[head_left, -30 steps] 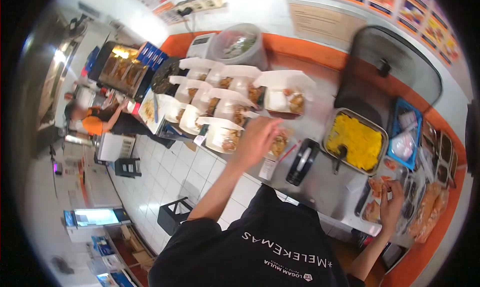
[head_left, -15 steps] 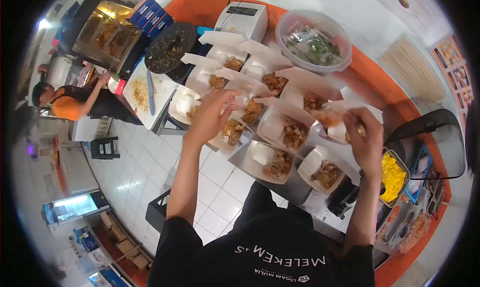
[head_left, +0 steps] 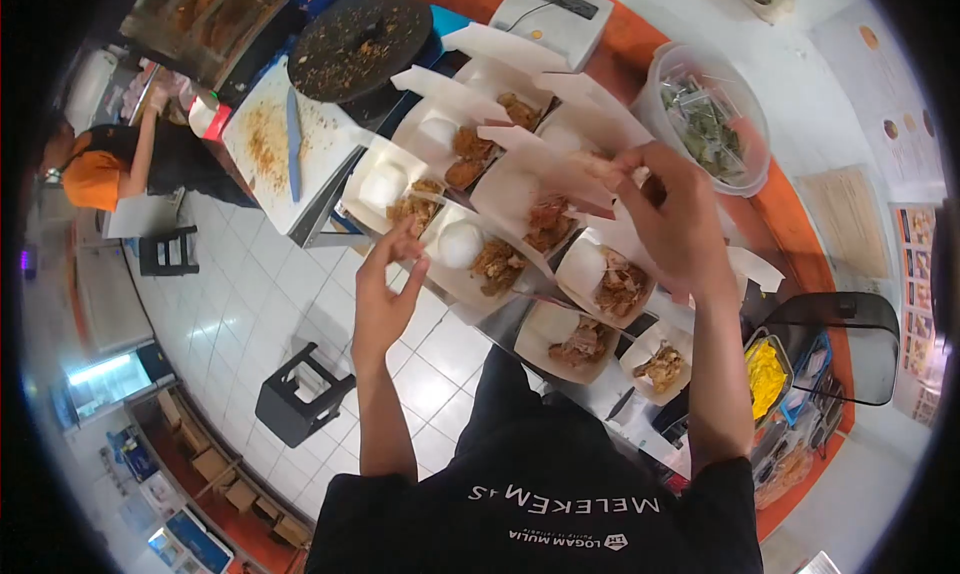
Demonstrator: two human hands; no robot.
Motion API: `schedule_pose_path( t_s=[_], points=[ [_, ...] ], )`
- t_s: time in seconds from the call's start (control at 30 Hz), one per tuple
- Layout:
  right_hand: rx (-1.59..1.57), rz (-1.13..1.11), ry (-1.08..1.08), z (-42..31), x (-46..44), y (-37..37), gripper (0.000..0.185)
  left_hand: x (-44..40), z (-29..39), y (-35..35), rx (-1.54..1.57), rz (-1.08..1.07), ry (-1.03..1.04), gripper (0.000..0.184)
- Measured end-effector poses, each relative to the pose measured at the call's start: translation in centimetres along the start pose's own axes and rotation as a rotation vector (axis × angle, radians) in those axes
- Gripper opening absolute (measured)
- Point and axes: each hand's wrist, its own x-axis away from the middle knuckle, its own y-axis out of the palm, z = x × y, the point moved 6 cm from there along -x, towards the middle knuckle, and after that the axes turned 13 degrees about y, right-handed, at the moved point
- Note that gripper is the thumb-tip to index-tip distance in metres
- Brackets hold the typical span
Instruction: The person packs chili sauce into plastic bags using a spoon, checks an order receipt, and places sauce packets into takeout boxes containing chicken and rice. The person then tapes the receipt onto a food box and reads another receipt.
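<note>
My left hand [head_left: 385, 299] hangs just in front of an open paper box [head_left: 350, 199] with a mound of white rice [head_left: 382, 186] and browned fried chicken [head_left: 412, 212]. Its thumb and fingers are apart, and nothing shows between them. Farther right, my right hand [head_left: 675, 219] is over the back boxes with its fingers pinched together. Whatever is at those fingertips is blurred, and the hand hides part of the boxes below. Several more open boxes stand close together, among them one with rice [head_left: 460, 244] and chicken pieces [head_left: 497, 264].
A clear tub [head_left: 755, 169] of green leaves in plastic packets stands at the back right. At left are a cutting board [head_left: 265, 139] with a knife [head_left: 294, 154] and a dark round board [head_left: 365, 44]. Shredded yellow food [head_left: 766, 379] fills a tray at right. A co-worker [head_left: 110, 174] stands at far left.
My left hand has drawn back toward me and lower, its fingers now apart. My right hand has moved left and up, over the back boxes. The view has shifted too.
</note>
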Motion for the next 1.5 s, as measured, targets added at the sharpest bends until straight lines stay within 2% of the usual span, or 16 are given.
schedule_pose_path(
  t_s=[0.13,0.2,0.33,0.37,0.43,0.6,0.63,0.67,0.73,0.87,0.93,1.0,1.07,1.2,1.33,1.5],
  points=[
    [-0.17,-0.142,0.004,-1.2,2.5,5.1,0.011,8.1,-6.8,-1.6,0.025,0.054,-0.25,0.047],
    [-0.26,-0.185,-0.144,-0.4,3.0,9.7,0.012,10.4,-8.3,-1.6,0.005,0.024,-0.35,0.046],
    [-0.008,-0.009,-0.14,1.7,5.0,14.8,0.022,13.2,-9.7,-0.3,-0.115,-0.223,-0.453,0.053],
    [0.061,0.071,-0.107,1.8,6.0,14.3,0.024,13.9,-9.6,-0.3,-0.155,-0.327,-0.434,0.054],
    [-0.049,-0.001,-0.059,2.0,9.2,11.4,0.028,14.2,-8.8,0.0,-0.181,-0.481,-0.503,0.057],
    [-0.203,-0.006,0.005,9.3,21.9,0.4,0.027,12.6,-5.7,1.4,-0.342,-0.608,-0.093,0.044],
    [-0.18,0.014,0.072,12.6,25.4,-1.4,0.026,12.6,-4.8,2.2,-0.274,-0.645,-0.16,0.041],
    [-0.152,0.038,0.139,16.3,29.4,-3.5,0.025,12.2,-3.0,4.0,-0.208,-0.685,-0.225,0.038],
    [-0.187,0.114,0.498,23.9,38.0,-7.6,0.024,11.8,3.6,8.1,-0.232,-0.864,-0.246,0.037],
    [-0.158,0.453,0.878,40.8,58.0,-17.2,0.027,15.5,17.4,20.8,-0.004,-1.066,-0.108,0.036],
    [0.111,0.569,0.976,48.0,66.6,-21.4,0.029,18.6,22.4,28.1,0.168,-1.119,-0.037,0.036],
    [0.19,0.568,1.133,54.8,73.6,-24.0,0.031,22.4,26.0,35.1,0.022,-1.254,0.136,0.041],
    [0.146,0.525,1.055,58.5,77.4,-25.4,0.036,26.6,32.2,42.8,-0.073,-1.391,0.297,0.043],
    [0.399,0.313,0.782,64.7,79.1,-24.1,0.046,36.1,40.9,55.5,-0.022,-1.506,0.612,0.042],
    [0.322,0.164,0.74,63.4,76.2,-24.4,0.054,43.5,45.4,63.7,0.014,-1.605,0.808,0.038],
    [0.329,0.132,0.596,64.7,74.3,-22.6,0.028,47.7,46.5,68.6,0.024,-1.626,0.886,0.037]
  ],
)
